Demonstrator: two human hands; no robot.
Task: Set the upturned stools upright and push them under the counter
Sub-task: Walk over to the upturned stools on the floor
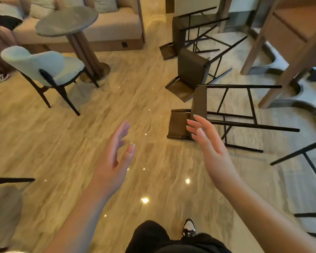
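At the far left of the polished floor (62, 143) a pale upholstered chair (44, 66) stands upright beside a round pedestal table (67, 21); neither belongs to the job. Toward the middle, the left hand (115, 157) hangs above bare floor, palm turned inward, fingers loosely spread and holding nothing. Just right of it the right hand (206, 141) is likewise spread and empty, its fingertips (192, 128) overlapping the nearest stool (199, 110) in view, though actual contact cannot be confirmed. That stool lies tipped on its back, backrest flat on the floor, black legs pointing right. Two more stools (190, 68) lie toppled behind it, and the legs of another (306, 152) poke in at the right edge. The wooden counter (290, 30) fills the upper right corner. None looks righted, so this seems the reach for the first one. Next probably comes a two-handed grip on seat and frame, then tilting it upright.
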